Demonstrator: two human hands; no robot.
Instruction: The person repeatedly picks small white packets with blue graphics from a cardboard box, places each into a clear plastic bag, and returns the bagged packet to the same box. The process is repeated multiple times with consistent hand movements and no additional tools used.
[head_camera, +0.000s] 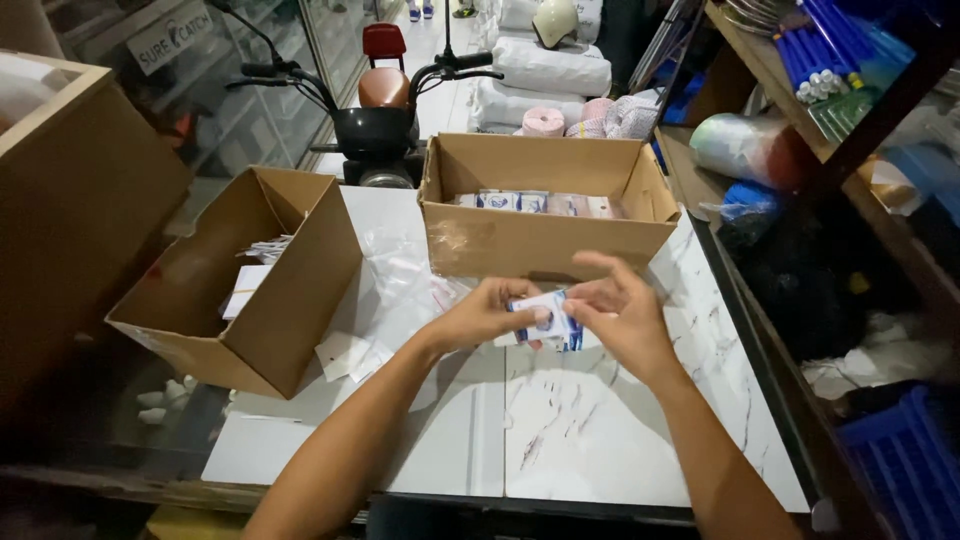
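Over the white marbled desk (600, 430) we see both hands meeting on one small white-and-blue packet (548, 322), held just above the desk's middle. Left hand (485, 312) pinches its left edge; right hand (625, 318) grips the right edge with thumb below, upper fingers curled loosely above. Just beyond — an open cardboard box (545, 235) holding a row of similar packets (530, 203). Left of us, a second box (260, 300) tilted on its side, clear plastic bags (395, 270) beside it. A parked scooter (385, 120) stands farther off.
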